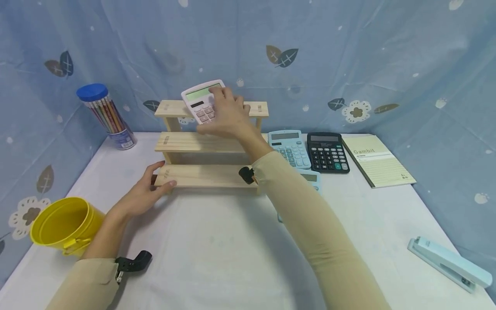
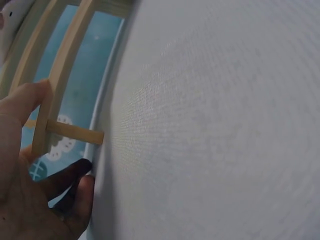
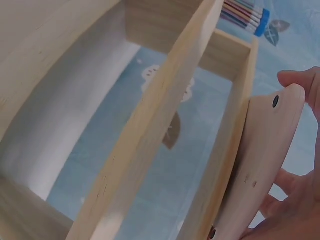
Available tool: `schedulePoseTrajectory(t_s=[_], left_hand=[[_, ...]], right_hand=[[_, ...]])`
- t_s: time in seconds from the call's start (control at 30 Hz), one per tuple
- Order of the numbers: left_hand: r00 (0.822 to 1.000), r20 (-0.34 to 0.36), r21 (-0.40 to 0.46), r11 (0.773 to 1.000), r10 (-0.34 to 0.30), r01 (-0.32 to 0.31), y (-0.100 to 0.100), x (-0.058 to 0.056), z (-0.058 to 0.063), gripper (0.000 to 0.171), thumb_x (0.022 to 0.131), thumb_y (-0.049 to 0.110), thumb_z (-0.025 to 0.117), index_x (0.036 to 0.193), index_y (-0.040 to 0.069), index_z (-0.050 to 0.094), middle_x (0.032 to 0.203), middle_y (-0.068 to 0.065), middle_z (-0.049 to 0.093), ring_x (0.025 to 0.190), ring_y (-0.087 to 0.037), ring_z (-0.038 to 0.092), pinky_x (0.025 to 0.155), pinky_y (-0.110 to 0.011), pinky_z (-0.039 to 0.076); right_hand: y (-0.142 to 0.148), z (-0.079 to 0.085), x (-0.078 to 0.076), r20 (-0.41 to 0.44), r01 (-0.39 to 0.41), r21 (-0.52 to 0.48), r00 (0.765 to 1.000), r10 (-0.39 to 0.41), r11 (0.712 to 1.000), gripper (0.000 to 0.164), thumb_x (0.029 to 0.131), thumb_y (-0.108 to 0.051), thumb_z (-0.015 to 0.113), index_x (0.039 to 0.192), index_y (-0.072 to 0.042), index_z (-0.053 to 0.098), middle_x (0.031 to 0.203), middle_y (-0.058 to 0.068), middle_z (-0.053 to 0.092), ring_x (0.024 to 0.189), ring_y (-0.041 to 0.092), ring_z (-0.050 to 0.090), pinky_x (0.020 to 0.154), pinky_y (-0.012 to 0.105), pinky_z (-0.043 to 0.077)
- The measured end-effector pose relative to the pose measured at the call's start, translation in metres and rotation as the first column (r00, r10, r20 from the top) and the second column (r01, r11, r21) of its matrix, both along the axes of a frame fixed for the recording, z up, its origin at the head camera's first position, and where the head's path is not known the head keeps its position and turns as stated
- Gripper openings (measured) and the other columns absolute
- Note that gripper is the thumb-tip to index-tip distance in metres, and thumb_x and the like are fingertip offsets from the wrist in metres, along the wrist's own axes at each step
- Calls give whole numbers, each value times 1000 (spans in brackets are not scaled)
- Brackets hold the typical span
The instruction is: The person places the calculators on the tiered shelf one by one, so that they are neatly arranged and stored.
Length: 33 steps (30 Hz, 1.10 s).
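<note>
A three-tier wooden shelf rack (image 1: 201,175) stands on the white table. My right hand (image 1: 229,113) holds a pink calculator (image 1: 198,102) by its right side over the top tier, its screen tilted up. In the right wrist view the calculator's underside (image 3: 265,145) lies close along the edge of the top board. At the rack's lower left corner, my left hand (image 1: 137,196) grips the end of the bottom board, thumb in front and fingers round the side. The left wrist view shows the thumb (image 2: 35,95) on the board's edge.
Right of the rack are a light blue calculator (image 1: 286,146), a black calculator (image 1: 328,155) and another blue one (image 1: 313,177) partly behind my sleeve. A notepad (image 1: 379,161), a stapler (image 1: 449,262), a yellow bucket (image 1: 63,219) and a tub of pencils (image 1: 106,114) stand around.
</note>
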<state>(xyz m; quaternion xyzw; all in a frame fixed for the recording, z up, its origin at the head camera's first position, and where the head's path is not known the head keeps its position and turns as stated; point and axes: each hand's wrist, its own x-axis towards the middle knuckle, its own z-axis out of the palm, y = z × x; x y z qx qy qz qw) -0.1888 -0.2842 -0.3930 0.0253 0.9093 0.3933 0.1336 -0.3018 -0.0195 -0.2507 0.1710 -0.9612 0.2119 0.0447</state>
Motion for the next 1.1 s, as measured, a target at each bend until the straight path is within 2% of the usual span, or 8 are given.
schedulePoseTrajectory(t_s=[0.23, 0.4, 0.53, 0.6, 0.7, 0.8, 0.97, 1.1], left_hand=[[999, -24, -17, 1000, -24, 23, 0, -1, 0, 94, 101, 61, 53, 166, 23, -4, 153, -36, 38, 132, -50, 47, 102, -67, 41], [999, -33, -14, 1000, -25, 24, 2, 1, 1, 94, 102, 59, 53, 166, 20, -4, 151, -37, 39, 131, -50, 49, 103, -66, 41], [999, -32, -1, 1000, -21, 21, 1, 2, 0, 94, 103, 57, 54, 166, 21, -5, 151, -37, 38, 129, -49, 50, 101, -65, 42], [999, -31, 1, 1000, -21, 21, 0, 2, -1, 93, 103, 57, 54, 166, 22, -6, 151, -36, 38, 128, -48, 51, 101, -64, 42], [999, -39, 7, 1000, -24, 24, -3, 2, -3, 92, 103, 56, 53, 166, 23, -7, 151, -36, 39, 127, -47, 52, 100, -63, 43], [997, -57, 12, 999, -43, 44, -4, 1, -4, 91, 105, 53, 52, 166, 22, -7, 150, -36, 40, 126, -46, 54, 98, -60, 45], [996, -68, 10, 998, -53, 54, -5, 1, -5, 90, 105, 52, 52, 166, 20, -6, 148, -36, 42, 123, -45, 57, 95, -55, 48], [996, -74, 8, 999, -52, 53, -5, 1, -4, 90, 105, 52, 52, 166, 19, -6, 148, -35, 43, 122, -44, 57, 95, -54, 47]], right_hand=[[-7, -3, -4, 14, 4, -18, 1000, -3, 1000, 87, 79, -63, 74, 153, -27, 45, 156, -2, 37, 130, 26, 38, 101, 39, 34], [-10, -3, -9, 17, -58, 1, 998, 58, 998, 88, 85, -71, 67, 156, -24, 45, 163, 1, 38, 138, 25, 39, 109, 38, 33], [-11, 2, -14, 36, -165, 46, 986, 163, 985, 88, 90, -64, 65, 160, -16, 38, 168, 4, 32, 155, 21, 24, 121, 38, 20], [-11, 3, -16, 62, -216, 34, 975, 214, 976, 87, 92, -57, 65, 161, -13, 35, 169, 5, 28, 159, 18, 13, 124, 37, 13], [-12, 2, -18, 79, -253, 8, 965, 251, 967, 85, 93, -50, 65, 162, -12, 32, 171, 6, 22, 159, 17, 8, 124, 34, 10], [-14, -1, -19, 68, -225, 7, 972, 224, 974, 83, 93, -53, 66, 161, -17, 33, 172, 4, 18, 157, 21, 13, 122, 34, 15], [-22, -9, -19, 48, -140, -9, 989, 140, 990, 85, 91, -61, 68, 161, -26, 34, 171, -1, 16, 145, 27, 27, 115, 39, 30], [-31, -12, -18, 34, -102, -11, 994, 102, 995, 84, 91, -64, 65, 161, -28, 33, 171, -2, 14, 143, 28, 29, 115, 40, 32]])
